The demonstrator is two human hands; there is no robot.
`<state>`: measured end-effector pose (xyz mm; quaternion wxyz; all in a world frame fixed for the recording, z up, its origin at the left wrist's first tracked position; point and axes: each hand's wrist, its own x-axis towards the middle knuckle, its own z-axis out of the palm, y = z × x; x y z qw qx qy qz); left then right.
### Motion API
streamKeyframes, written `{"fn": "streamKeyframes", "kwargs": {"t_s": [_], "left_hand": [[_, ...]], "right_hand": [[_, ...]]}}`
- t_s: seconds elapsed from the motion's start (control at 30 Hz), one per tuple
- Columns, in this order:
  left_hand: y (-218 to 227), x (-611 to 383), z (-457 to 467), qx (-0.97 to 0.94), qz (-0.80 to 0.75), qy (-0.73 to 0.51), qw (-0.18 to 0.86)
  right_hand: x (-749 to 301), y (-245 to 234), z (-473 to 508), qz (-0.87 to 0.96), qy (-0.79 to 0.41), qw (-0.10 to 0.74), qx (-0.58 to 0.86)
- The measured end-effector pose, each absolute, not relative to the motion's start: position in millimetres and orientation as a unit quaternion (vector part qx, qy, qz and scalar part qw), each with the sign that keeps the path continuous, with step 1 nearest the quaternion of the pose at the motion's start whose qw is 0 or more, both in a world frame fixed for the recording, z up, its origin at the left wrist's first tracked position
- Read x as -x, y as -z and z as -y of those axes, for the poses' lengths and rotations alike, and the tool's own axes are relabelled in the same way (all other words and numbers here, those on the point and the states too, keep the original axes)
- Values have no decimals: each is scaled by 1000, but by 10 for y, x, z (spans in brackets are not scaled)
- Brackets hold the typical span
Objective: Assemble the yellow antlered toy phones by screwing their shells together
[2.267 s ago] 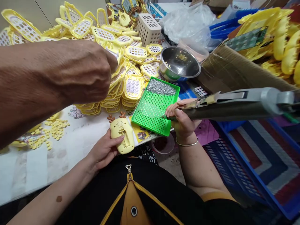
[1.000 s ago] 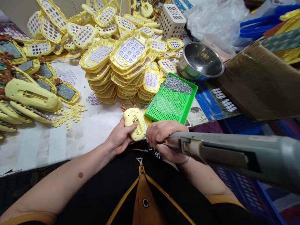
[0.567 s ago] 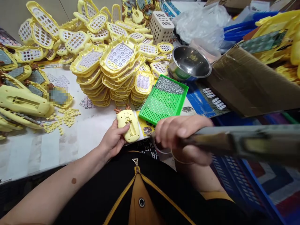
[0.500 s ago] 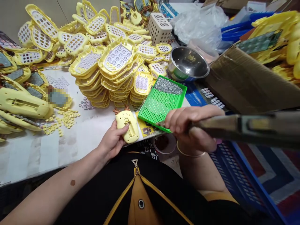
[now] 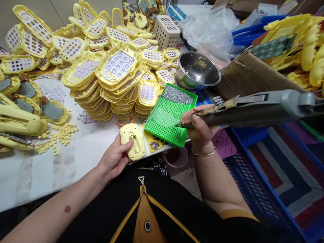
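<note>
My left hand (image 5: 117, 153) grips a yellow plastic toy phone (image 5: 134, 143) with brown antlers, its back with the battery recess facing up and my thumb lying over it. My right hand (image 5: 198, 123) is wrapped round a power screwdriver (image 5: 248, 111), whose body stretches off to the right. The driver's tip points left, over the green perforated tray (image 5: 162, 128). A heap of small silver screws (image 5: 178, 94) fills the tray's far end, and more screws dot its holes.
Behind the tray rise stacks of yellow phone shells (image 5: 116, 71) with white keypads. A steel bowl (image 5: 199, 69) and a cardboard box (image 5: 243, 74) stand to the right. Small yellow rings (image 5: 67, 133) lie at the left. Below right is a blue crate (image 5: 268, 182).
The screwdriver has swung so its body rises to the right, with my right hand slightly higher. The view has shifted a little; my left hand keeps hold of the toy phone.
</note>
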<state>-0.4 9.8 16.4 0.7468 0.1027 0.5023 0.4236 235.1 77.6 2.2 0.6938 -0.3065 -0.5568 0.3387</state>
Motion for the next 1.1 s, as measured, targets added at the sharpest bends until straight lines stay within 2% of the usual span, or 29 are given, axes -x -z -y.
{"fn": "streamKeyframes", "kwargs": {"t_s": [0.3,0.57,0.73,0.9,1.1], "left_hand": [[-111,19,-98,-98,-502,-445,736],[-111,12,-62,-95,-483,-461,739],[-106,-35,-36,-79,-494,-475,724],[-61,-82,-27,-76,-493,-484,718],[-58,-96,-8,-97,-478,-493,721]], "right_hand": [[-2349,-45,-780,580,-356,669,299],[-2304,-43,-807,564,-327,684,326],[-2162,-226,-630,553,-307,721,283],[-1747,-483,-187,588,-396,686,166],[-1446,-428,11,610,-497,609,102]]}}
